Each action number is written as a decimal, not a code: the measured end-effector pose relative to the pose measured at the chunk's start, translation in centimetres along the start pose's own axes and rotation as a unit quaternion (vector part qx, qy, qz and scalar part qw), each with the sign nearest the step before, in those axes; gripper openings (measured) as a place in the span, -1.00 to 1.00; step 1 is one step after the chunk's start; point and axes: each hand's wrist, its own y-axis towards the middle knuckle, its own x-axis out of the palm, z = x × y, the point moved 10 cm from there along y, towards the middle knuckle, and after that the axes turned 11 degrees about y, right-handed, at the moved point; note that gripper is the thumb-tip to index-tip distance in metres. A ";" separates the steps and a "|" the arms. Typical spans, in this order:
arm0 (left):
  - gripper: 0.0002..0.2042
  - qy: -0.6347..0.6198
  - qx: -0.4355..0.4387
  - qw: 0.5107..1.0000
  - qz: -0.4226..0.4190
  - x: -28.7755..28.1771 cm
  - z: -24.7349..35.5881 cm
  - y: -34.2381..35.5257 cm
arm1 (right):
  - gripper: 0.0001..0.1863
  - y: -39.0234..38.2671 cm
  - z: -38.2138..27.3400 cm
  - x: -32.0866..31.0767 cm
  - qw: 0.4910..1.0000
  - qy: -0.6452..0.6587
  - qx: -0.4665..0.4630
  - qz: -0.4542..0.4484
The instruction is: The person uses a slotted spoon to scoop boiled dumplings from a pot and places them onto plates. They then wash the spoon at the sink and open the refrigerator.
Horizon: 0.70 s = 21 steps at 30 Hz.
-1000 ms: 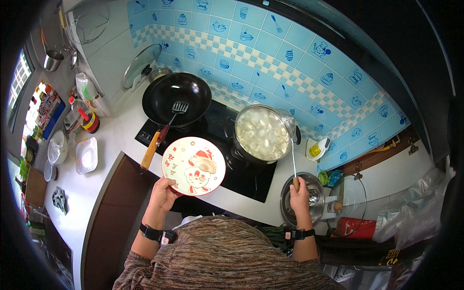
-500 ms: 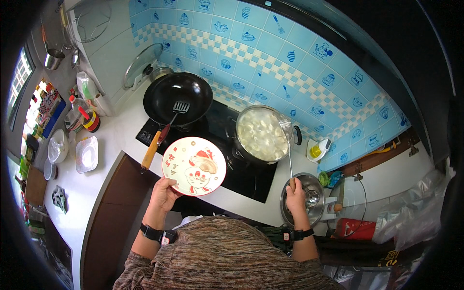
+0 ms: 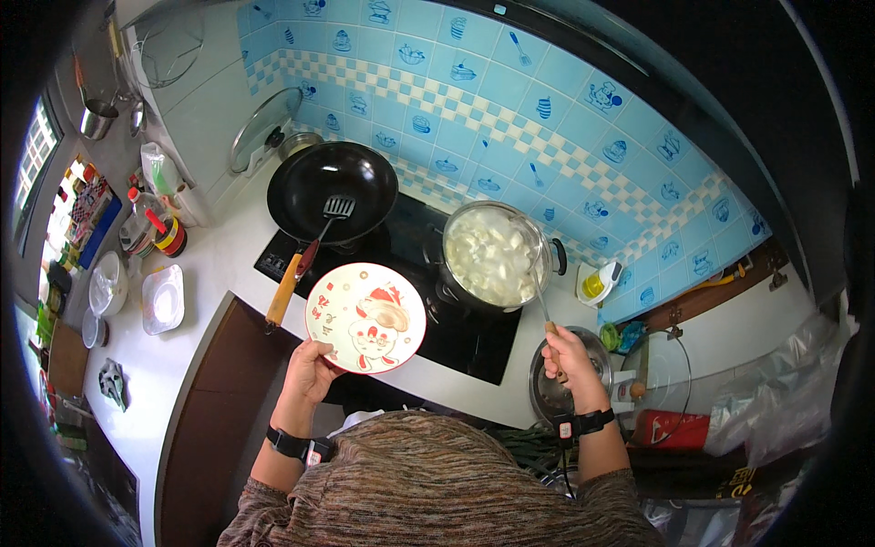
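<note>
My left hand (image 3: 311, 369) grips the near-left edge of a white plate (image 3: 346, 301) with a red rim and a printed cartoon animal. The plate is held in front of the cooktop. My right hand (image 3: 567, 357) is closed around the wooden handle of a skimmer (image 3: 545, 310). Its metal shaft reaches over the near-right rim of a pot (image 3: 553, 264), and its head is down in the pot, partly hidden by the food and steam. Pale dumpling-like pieces (image 3: 488, 251) fill the cloudy liquid there.
A black wok (image 3: 310, 178) with a slotted spatula (image 3: 296, 273) sits on the cooktop's left burner; the spatula's handle juts over the front. A steel bowl (image 3: 542, 392) lies below my right hand. Bottles (image 3: 169, 235) and a white tray (image 3: 164, 299) stand on the left counter.
The skimmer's head has gone from the pot's right rim down into the pot. My right hand has shifted slightly right and tilted the handle. The plate has hardly moved.
</note>
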 end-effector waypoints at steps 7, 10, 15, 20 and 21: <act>-0.56 0.001 0.000 1.000 -0.004 0.0 0.1 0.1 | -0.72 1.0 2.0 0.1 0.977 0.143 0.115 -0.113; -0.55 -0.004 -0.002 1.000 -0.010 0.2 0.1 0.3 | -0.69 1.2 2.5 0.4 0.964 0.166 0.150 -0.142; -0.55 -0.010 -0.005 1.000 -0.015 0.2 0.0 0.5 | -0.66 1.0 3.1 1.5 0.949 0.179 0.188 -0.179; -0.55 -0.019 0.000 1.000 -0.023 0.3 0.2 0.5 | -0.63 0.7 3.6 3.4 0.923 0.222 0.207 -0.238; -0.55 -0.012 -0.005 1.000 -0.014 0.1 0.1 0.5 | -0.62 0.5 3.6 4.1 0.906 0.255 0.217 -0.260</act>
